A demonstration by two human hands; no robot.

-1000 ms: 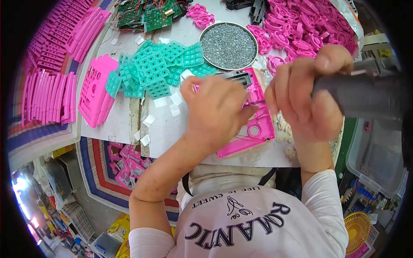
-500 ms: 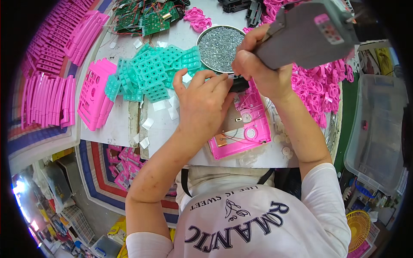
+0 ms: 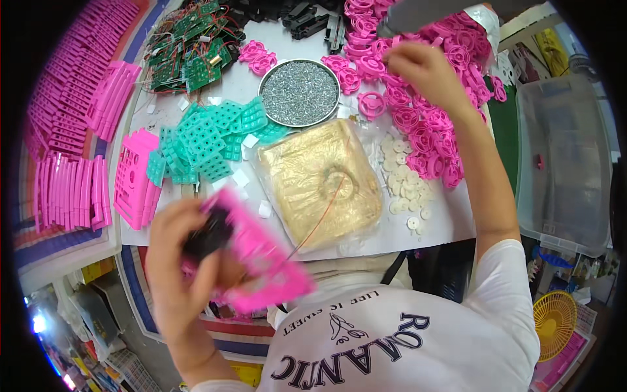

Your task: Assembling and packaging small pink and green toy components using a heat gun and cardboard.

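Note:
My left hand (image 3: 173, 261) grips a pink plastic housing (image 3: 274, 271) tilted over the table's front edge. A black part (image 3: 212, 232) shows at its upper side, and a thin red wire trails from it. Motion blurs both. My right hand (image 3: 424, 72) is raised at the far right, fingers loosely bent and apart from each other, with nothing visible in them. Above it is a grey hand-held power tool (image 3: 431, 13), cut off by the upper edge. Under the hand lie pink steering-wheel-shaped parts (image 3: 450, 59).
A padded, film-wrapped tan block (image 3: 313, 183) lies mid-table. Around it are a round tin of screws (image 3: 299, 91), teal rubber keypads (image 3: 209, 140), white discs (image 3: 405, 176) and green circuit boards (image 3: 202, 49). Pink housings (image 3: 72, 193) are stacked on the left.
The pink housing has left the tan block and moved left and toward me in my left hand. My right hand has let go of the grey tool, which is now higher up.

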